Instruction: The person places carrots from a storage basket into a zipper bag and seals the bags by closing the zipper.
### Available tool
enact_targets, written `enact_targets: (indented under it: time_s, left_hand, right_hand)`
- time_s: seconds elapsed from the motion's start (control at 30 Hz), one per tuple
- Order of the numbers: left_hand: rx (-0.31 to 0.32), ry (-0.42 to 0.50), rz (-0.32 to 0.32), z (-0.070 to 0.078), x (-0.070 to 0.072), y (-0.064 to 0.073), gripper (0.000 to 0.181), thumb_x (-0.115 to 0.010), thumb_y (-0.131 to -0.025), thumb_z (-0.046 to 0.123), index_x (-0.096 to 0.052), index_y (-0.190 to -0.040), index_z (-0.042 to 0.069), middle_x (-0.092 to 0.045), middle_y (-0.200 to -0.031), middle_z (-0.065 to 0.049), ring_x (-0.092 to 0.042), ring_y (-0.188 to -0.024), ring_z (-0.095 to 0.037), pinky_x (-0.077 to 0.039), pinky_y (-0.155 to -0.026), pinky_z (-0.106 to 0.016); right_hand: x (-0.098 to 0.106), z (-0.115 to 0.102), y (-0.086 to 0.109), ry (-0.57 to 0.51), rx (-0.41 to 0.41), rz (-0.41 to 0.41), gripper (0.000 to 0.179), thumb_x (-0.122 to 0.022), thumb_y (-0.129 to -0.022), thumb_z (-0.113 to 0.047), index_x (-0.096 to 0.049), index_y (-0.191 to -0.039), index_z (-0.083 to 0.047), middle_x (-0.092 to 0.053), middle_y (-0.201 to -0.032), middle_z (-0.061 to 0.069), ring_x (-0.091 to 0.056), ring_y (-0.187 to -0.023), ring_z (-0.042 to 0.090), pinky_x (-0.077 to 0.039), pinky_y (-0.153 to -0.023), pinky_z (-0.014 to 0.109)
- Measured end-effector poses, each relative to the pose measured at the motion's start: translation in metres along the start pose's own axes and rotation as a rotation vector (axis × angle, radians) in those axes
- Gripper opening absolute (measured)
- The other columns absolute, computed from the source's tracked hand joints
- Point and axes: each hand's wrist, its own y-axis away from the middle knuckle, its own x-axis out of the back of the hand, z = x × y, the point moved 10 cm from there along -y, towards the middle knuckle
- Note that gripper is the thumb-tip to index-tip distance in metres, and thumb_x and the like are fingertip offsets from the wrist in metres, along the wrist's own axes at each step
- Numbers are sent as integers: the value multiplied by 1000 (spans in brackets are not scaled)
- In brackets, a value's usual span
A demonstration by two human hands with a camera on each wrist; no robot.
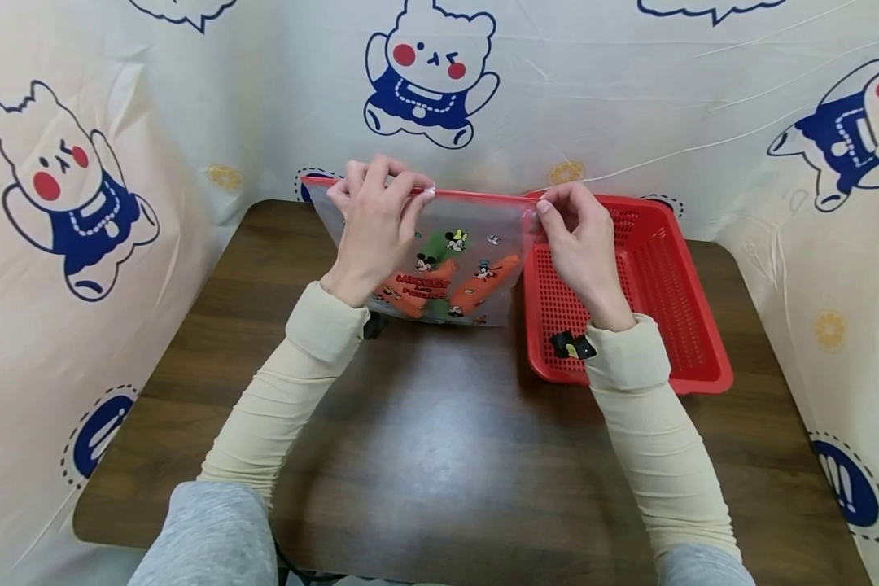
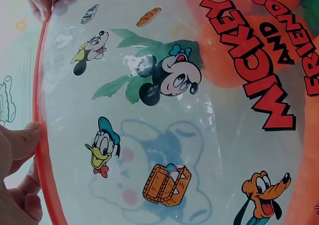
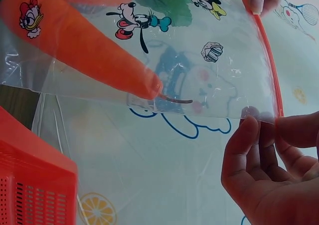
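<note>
A clear zip bag (image 1: 494,236) with a red top strip and cartoon prints hangs upright from both hands. Inside it show orange carrots (image 3: 94,50) with green tops (image 2: 132,80). My left hand (image 1: 377,220) pinches the red strip near its middle, fingers behind and thumb in front. At the strip's right end, my right hand (image 1: 579,236) pinches the bag's top corner between thumb and fingers. In the right wrist view the strip looks pressed together up to that corner.
A red plastic basket (image 1: 692,309) with perforated walls stands on the brown wooden table (image 1: 425,456), right of the bag and partly under my right forearm. Behind the table hangs a pale cloth (image 1: 593,81) printed with cartoon bears.
</note>
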Motion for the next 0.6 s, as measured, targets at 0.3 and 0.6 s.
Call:
enact_targets:
  time_s: [0.3, 0.6]
  left_hand:
    - [4, -6, -4, -3, 2, 0, 26, -54, -98, 30, -70, -107, 11, -56, -108, -11, -38, -106, -31, -16, -91, -53]
    - [25, -8, 17, -13, 10, 2, 28, -55, -97, 30, -71, -107, 9, -56, -108, -12, -38, -105, -31, -15, -92, -55]
  right_hand:
    - [1, 0, 0, 12, -7, 1, 21, -55, -98, -21, -58, -111, -5, -64, -101, 9, -61, -86, 15, -56, -78, 24]
    - [2, 0, 0, -5, 6, 17, 16, -55, -98, -20, -59, -106, -7, -62, -94, 7, -62, -83, 16, -54, -73, 20]
